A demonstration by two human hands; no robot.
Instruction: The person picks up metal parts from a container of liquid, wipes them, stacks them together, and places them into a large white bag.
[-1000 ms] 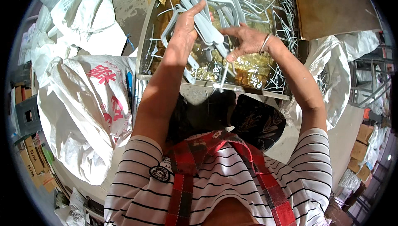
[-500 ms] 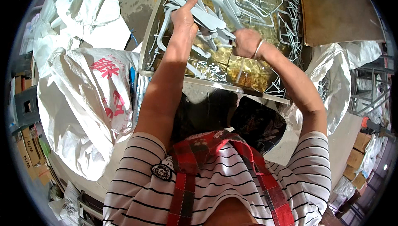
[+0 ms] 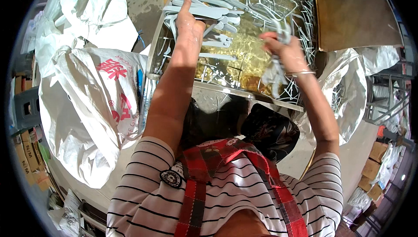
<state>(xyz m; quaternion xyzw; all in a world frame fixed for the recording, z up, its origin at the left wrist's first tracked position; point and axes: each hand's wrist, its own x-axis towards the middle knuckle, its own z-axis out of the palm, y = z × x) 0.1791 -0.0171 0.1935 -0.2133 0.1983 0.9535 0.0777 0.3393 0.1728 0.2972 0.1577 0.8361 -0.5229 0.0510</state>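
My left hand [image 3: 189, 24] is wrapped round a bunch of light grey plastic hangers [image 3: 207, 12], thumb up along them, over the left side of a water-filled tub [image 3: 153, 58]. The hangers lie side by side, their arms fanned out to the right of the hand. My right hand [image 3: 285, 53] is over the tub's right part, apart from the bunch. It is closed on pale grey plastic pieces [image 3: 275, 78], which stick out above and below the fingers. Motion smears them, so their exact shape cannot be made out.
Thin grey plastic scraps [image 3: 308, 28] line the tub's right side. A brown board [image 3: 359, 13] stands at the far right. White woven sacks [image 3: 78, 119] lie at the left, another sack [image 3: 348, 93] at the right. Cardboard boxes [image 3: 375, 167] are stacked beyond.
My right hand has drawn away from the hanger bunch to the right, carrying grey plastic pieces. The bunch in my left hand has tilted flatter and shifted slightly left.
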